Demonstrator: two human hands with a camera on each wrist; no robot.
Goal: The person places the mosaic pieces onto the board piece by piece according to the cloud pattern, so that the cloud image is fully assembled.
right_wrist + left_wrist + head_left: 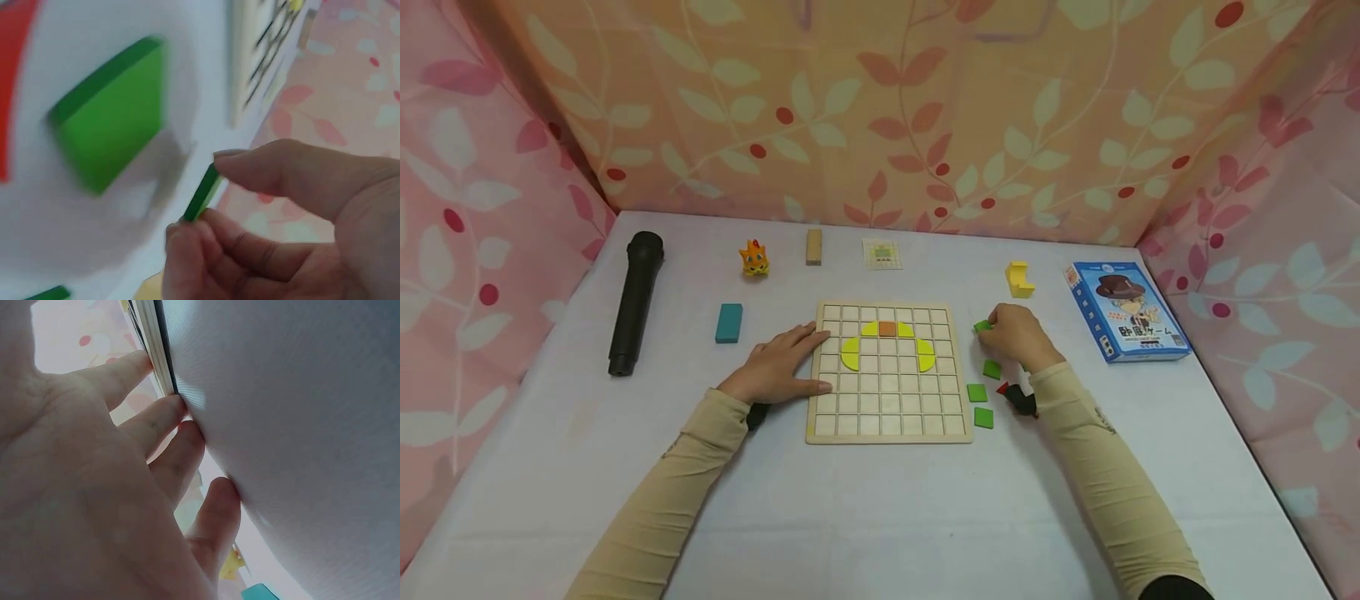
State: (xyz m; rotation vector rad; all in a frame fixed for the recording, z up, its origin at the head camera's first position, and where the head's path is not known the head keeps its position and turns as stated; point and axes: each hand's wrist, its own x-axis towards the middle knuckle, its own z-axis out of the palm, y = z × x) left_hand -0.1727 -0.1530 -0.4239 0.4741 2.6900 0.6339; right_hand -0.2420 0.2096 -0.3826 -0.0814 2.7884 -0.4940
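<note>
Left hand (778, 362) flat on the tabletop (880, 508), straight fingers (159, 422) touching the left edge of the wooden grid board (887, 371). Right hand (1018, 333) just right of the board, fingers pinching a thin green tile (203, 190) by its edges. Three more green tiles (979, 392) beside the board's right edge. Red piece (1002, 387) there half hidden behind the right wrist, shape unclear.

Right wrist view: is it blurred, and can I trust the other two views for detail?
Right wrist view: motion-blurred; the loose green tile smears, though the pinched green tile between the right hand's fingertips reads fairly well. Left wrist view: too close, left hand soft against the board edge. Head view: evenly lit, sharp, the grid board clear.
</note>
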